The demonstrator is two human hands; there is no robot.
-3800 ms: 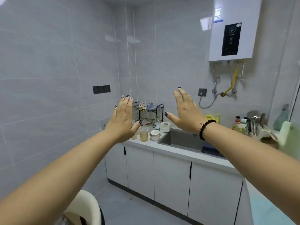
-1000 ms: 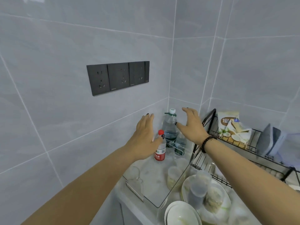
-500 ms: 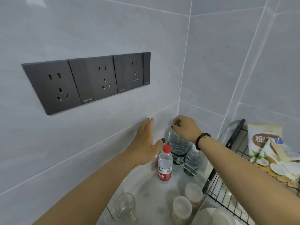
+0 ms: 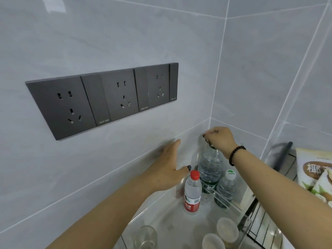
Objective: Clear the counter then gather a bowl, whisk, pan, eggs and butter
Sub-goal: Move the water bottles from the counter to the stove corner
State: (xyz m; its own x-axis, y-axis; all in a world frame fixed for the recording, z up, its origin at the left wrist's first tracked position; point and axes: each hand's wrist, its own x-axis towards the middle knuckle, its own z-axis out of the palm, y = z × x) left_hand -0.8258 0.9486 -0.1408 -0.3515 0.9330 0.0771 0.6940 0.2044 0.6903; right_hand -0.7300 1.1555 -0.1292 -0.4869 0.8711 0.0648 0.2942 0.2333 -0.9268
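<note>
Right hand (image 4: pixel 220 139) curled round top of tall bottle (image 4: pixel 209 168), upright, cap end up, in tray (image 4: pixel 161 211) corner. Left hand (image 4: pixel 168 169) flat, fingers straight, beside it.

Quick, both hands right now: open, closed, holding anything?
Left hand: open, fingers straight, beside the red-capped bottle, holding nothing.
Right hand: closed, gripping the top of the big bottle.

Single head view, close in, facing forward-down into tiled counter corner; socket strip (image 4: pixel 106 97) upper left, wire rack (image 4: pixel 265 223) lower right edge.
</note>
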